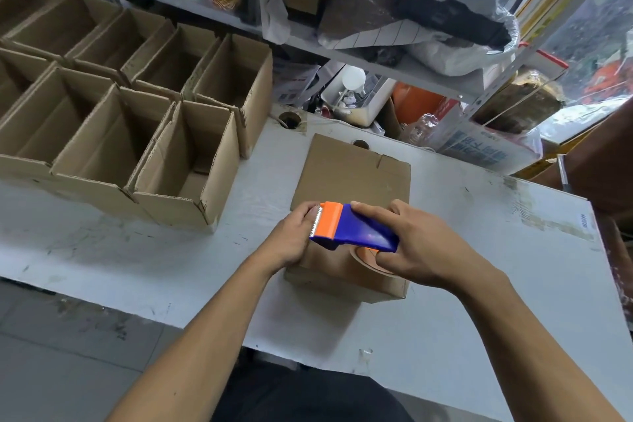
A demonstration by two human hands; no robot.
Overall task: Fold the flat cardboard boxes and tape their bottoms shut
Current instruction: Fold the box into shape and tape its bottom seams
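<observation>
A brown cardboard box [349, 178] stands bottom-up on the white table [137, 257], its bottom flaps folded flat. Over its near end my right hand [414, 250] grips a blue and orange tape dispenser [352, 226] holding a roll of brown tape [368, 262]. My left hand [291, 236] sits at the dispenser's orange toothed end, fingers curled against the box's near-left corner. Whether those fingers pinch the tape end is hidden behind the dispenser.
Several folded, open-topped cardboard boxes [185, 161] stand in rows on the table's left. A cluttered metal shelf [342, 55] with bags and cups runs behind. Two round holes [290, 120] are cut near the table's far edge.
</observation>
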